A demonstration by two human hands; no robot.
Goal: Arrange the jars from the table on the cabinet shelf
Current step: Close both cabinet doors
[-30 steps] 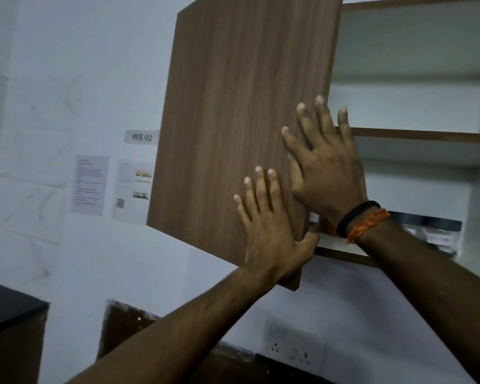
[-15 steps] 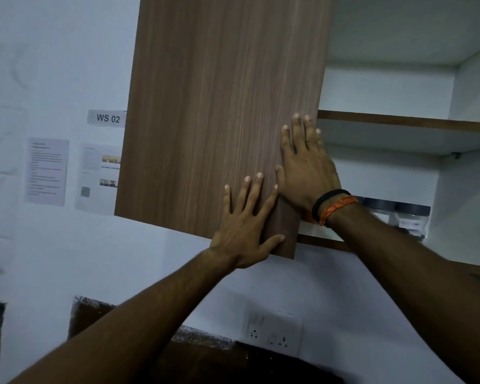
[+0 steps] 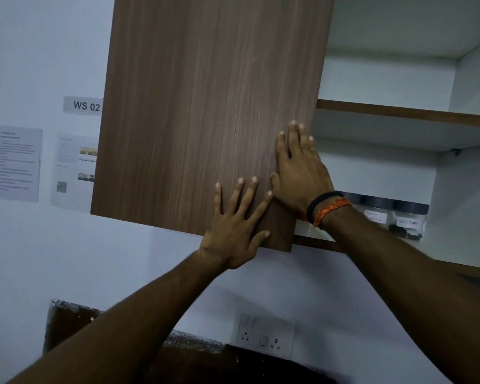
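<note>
- On the wall at far left hang two printed sheets (image 3: 17,163), side by side, and above them a small sign (image 3: 83,106) reading "WS 02".
- The wooden cabinet door (image 3: 205,106) stands partly open in front of me, its free edge towards the right.
- My left hand (image 3: 236,228) lies flat on the door near its lower right corner, fingers (image 3: 240,194) spread wide, holding nothing.
- My right hand (image 3: 299,173) presses flat on the door just above and right of the left one, fingers close together, empty too; two bands, one black and one orange (image 3: 330,207), circle that wrist.
- Right of my right wrist, on the lower cabinet shelf (image 3: 311,240), I count two jars (image 3: 408,223) with dark lids and white labels, standing upright side by side, apart from both hands; my wrist may hide more.
- The upper shelf (image 3: 399,115) runs above them.
- Below, on the wall, sits one socket plate (image 3: 263,339).
</note>
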